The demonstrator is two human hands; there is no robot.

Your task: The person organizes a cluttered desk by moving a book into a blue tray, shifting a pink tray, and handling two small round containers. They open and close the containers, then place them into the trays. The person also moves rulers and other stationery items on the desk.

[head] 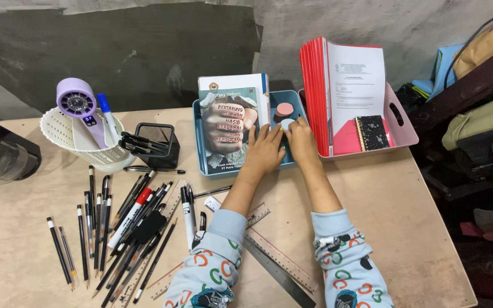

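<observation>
My left hand (265, 151) and my right hand (302, 142) reach together into a blue tray (198, 142) at the far middle of the table. Between their fingertips is a small pale round object (287, 123), touched by both hands. Just beyond it in the tray sits a pink round object (284, 110) on a dark base. A book with a painted face cover (227, 131) stands in the left part of the same tray, right beside my left hand. Patterned light-blue sleeves cover both forearms.
A pink tray (404, 128) on the right holds red folders, a white paper and a small dark notebook (371, 132). On the left stand a white basket (64, 137) with a purple fan, a black mesh cup (158, 142), many pens and pencils (126, 228), and rulers (275, 259).
</observation>
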